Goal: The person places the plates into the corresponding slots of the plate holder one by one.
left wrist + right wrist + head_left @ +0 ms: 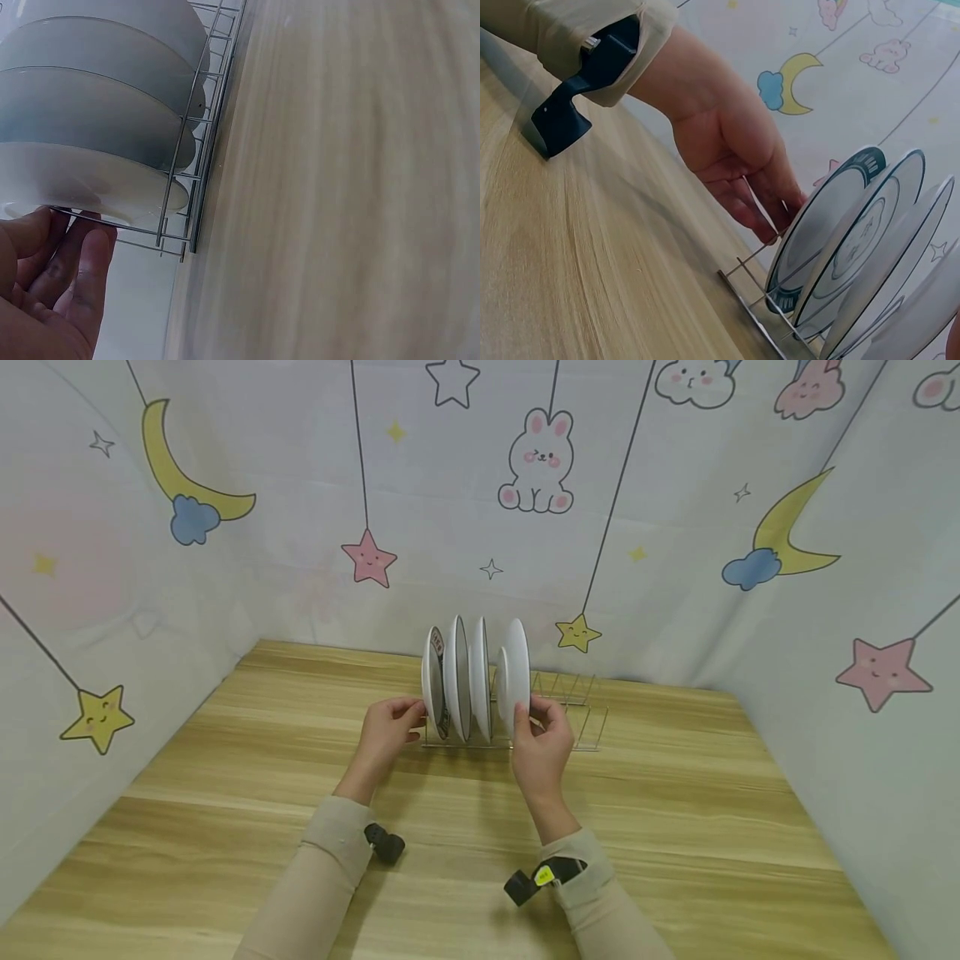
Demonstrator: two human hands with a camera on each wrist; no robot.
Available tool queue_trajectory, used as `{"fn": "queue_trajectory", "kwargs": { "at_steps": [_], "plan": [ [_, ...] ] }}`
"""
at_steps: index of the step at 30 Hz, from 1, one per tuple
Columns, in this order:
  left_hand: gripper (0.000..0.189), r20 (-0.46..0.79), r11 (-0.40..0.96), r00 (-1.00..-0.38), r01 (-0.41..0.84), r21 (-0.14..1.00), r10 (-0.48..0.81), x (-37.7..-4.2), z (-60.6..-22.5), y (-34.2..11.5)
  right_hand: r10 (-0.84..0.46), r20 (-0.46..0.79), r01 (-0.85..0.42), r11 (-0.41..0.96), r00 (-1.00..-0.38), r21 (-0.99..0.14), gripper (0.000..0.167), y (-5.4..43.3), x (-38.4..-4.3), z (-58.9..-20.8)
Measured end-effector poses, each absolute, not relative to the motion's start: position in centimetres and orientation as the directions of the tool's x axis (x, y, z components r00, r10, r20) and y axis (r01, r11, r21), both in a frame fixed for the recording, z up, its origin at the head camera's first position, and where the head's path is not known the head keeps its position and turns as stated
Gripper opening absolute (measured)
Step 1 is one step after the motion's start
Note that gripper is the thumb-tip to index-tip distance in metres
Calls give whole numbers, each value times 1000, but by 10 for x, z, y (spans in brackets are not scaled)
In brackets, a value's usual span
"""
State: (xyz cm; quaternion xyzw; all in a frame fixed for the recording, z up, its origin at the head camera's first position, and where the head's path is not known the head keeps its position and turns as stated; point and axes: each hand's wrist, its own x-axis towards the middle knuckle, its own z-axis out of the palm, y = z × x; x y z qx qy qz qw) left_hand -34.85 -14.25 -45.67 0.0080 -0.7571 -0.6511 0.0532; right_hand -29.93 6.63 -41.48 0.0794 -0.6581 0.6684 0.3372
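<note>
A wire dish rack holds several plates on edge. My left hand is at its left end; in the left wrist view the thumb and fingers of the left hand pinch the rack's end wire, close beside the leftmost plate, which has a dark patterned rim. Two white plates with thin dark rims, the nearer-left plate and its neighbour, stand alongside. At the right of the row, my right hand grips a white plate, thumb in front. Only a sliver of that hand shows in the right wrist view.
The rack's right-hand slots hold no plates. It stands on a wood-grain table, near a white cloth backdrop printed with stars, moons and a rabbit. A dark wrist camera sits on the left sleeve.
</note>
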Motion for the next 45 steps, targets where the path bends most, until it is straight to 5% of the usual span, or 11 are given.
{"fn": "queue_trajectory", "kwargs": {
  "at_steps": [24,34,45],
  "plan": [
    [29,66,148,-994,54,987,-83,-351,-459,-143,261,524,-522,85,-811,-849,11,70,-328,-460],
    [29,52,118,-996,43,992,-74,-343,-448,-141,260,535,-530,95,-804,-842,11,71,-329,-461],
    [30,63,131,-995,51,990,-83,-350,-459,-143,196,461,-463,34,-866,-886,23,79,-328,-453]
  ]
}}
